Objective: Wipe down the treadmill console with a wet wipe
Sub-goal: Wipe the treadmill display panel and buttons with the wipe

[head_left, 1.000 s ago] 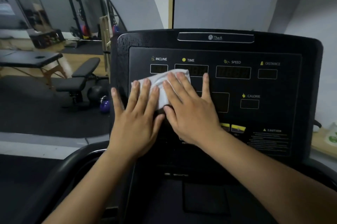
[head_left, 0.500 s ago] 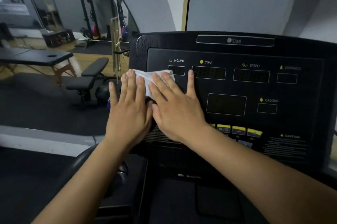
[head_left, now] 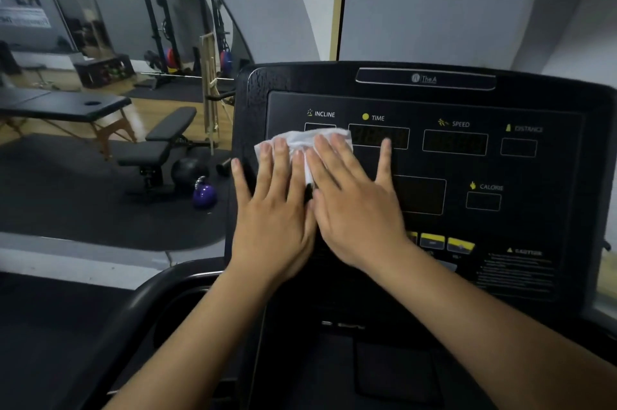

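Two bare arms reach in from the near edge; the left hand (head_left: 270, 209) and the right hand (head_left: 354, 209) lie side by side, touching, on the left part of the console (head_left: 500, 102); both hands are flat, with straight fingers, and they grip nothing; they press down on the wipe (head_left: 300, 139).

The wipe is white and a bit bunched; it sits under the fingertips of both hands, over the INCLINE window and just at the left end of the TIME window; the right thumb rests on bare panel to the right of it.

I think the step in hand is the rubbing itself, up at the top left of the panel; the right side and the yellow buttons (head_left: 432, 240) look not yet reached. The next move calls for a flat slide to the right, with even push so the wipe does not roll up, and a soft touch over the buttons.

Far off to the left are a bench (head_left: 167, 139) and a purple kettlebell (head_left: 204, 194) on the floor.
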`<state>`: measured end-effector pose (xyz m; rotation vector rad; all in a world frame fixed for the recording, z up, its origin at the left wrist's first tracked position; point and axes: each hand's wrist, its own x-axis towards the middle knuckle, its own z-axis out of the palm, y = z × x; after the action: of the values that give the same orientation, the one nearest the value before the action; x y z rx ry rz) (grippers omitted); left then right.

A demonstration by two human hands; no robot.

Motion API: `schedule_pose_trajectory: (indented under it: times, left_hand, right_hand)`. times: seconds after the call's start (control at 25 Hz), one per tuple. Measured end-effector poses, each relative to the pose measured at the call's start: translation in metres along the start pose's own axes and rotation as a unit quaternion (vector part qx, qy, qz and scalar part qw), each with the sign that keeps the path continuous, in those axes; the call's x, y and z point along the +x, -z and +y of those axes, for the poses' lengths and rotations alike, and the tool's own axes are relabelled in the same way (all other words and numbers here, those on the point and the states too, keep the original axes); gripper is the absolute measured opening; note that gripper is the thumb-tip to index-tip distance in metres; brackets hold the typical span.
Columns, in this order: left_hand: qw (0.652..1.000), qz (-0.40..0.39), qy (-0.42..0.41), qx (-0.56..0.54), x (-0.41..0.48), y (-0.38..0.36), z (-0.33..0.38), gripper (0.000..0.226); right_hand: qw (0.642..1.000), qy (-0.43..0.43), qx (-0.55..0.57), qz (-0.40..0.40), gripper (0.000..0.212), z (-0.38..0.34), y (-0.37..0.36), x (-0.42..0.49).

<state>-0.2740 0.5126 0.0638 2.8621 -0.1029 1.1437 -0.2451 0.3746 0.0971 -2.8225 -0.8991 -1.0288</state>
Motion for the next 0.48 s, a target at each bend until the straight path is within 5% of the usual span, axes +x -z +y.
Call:
schedule_pose_trajectory:
  times: [0.48]
  left_hand:
    - [0.997,-0.039,-0.054,-0.024,-0.004,-0.006,0.065,0.062]
  right_hand:
    - [0.998,-0.056,0.018,0.033,0.053,0.055,0.001,-0.054]
